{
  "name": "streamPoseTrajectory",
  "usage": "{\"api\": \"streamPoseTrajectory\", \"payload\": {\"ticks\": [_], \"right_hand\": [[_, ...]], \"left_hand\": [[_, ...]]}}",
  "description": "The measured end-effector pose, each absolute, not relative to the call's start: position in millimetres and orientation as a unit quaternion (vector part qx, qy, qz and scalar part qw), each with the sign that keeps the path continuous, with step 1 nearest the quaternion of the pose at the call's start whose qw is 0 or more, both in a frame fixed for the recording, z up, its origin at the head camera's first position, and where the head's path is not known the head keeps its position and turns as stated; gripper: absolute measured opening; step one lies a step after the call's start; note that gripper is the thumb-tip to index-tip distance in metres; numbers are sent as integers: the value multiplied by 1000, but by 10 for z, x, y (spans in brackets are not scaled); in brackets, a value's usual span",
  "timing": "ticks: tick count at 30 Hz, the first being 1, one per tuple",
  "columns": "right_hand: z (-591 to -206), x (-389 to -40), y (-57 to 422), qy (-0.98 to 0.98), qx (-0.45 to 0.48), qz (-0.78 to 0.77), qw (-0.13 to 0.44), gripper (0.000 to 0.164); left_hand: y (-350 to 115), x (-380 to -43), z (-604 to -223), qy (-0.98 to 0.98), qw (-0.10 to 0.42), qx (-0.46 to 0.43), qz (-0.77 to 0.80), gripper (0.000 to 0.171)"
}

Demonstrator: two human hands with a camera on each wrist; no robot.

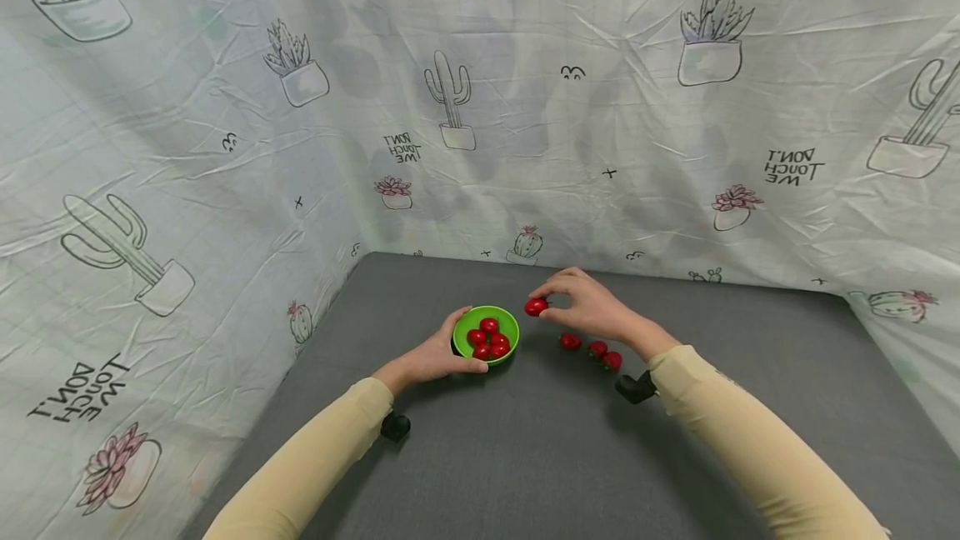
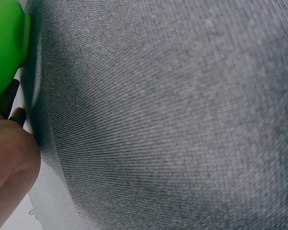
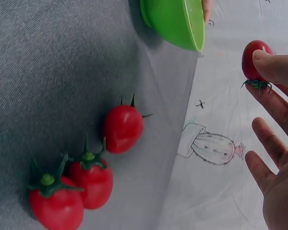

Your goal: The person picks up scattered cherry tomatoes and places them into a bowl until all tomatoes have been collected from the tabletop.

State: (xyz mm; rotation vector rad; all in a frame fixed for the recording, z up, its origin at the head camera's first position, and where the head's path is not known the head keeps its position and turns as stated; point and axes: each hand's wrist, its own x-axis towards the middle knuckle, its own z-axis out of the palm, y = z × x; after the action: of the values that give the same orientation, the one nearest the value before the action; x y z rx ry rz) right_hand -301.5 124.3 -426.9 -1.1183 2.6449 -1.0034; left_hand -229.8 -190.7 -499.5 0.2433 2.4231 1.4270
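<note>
A small green bowl [image 1: 486,311] holds several red cherry tomatoes [image 1: 489,325]. My left hand [image 1: 438,354] grips the bowl from its left side, thumb along the near rim and fingers around the far side. In the left wrist view the green bowl wall [image 2: 7,45] shows beside the hand. Between thumb and fingertips my right hand [image 1: 588,307] pinches one cherry tomato [image 3: 253,60] with a green stem top, raised above the table to the right of the bowl. Below that hand, three more cherry tomatoes [image 3: 123,128] with green calyxes lie on the table.
Grey cloth covers the table [image 1: 525,457]. A white curtain [image 1: 510,107] printed with potted cacti hangs behind the table and along its left side. Dark wrist-worn devices [image 1: 636,388] sit under both sleeves.
</note>
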Motion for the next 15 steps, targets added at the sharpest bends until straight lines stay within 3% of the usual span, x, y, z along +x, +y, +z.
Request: {"api": "streamPoseTrajectory", "payload": {"ticks": [15], "right_hand": [[-4279, -2975, 981, 861, -394, -319, 38, 27]], "left_hand": [[-1928, -2318, -5037, 846, 161, 82, 502, 113]]}}
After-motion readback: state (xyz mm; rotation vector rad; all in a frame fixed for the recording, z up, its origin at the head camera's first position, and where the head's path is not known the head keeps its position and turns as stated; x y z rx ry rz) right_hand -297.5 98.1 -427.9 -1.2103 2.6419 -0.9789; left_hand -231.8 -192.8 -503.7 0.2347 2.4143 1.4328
